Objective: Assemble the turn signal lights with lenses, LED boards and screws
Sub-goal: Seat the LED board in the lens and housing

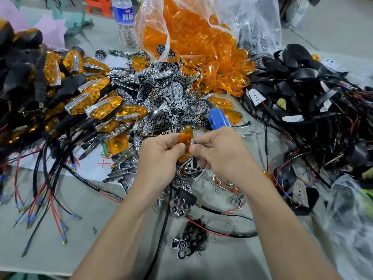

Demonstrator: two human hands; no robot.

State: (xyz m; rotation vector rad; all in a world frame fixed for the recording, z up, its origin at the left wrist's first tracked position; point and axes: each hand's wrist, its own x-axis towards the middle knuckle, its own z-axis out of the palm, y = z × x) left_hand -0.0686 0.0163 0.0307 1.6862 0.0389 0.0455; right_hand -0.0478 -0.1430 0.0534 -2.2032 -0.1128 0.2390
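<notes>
Amber lens (186,136) held up between my two hands, above the loose screws (217,191).
My left hand (161,150) grips the lens by its left edge, fingers curled round it. My right hand (218,152) meets it from the right, fingertips pinching a small dark part (194,158) against it, possibly a screw. The blue screwdriver (219,119) lies just behind my right hand.
</notes>
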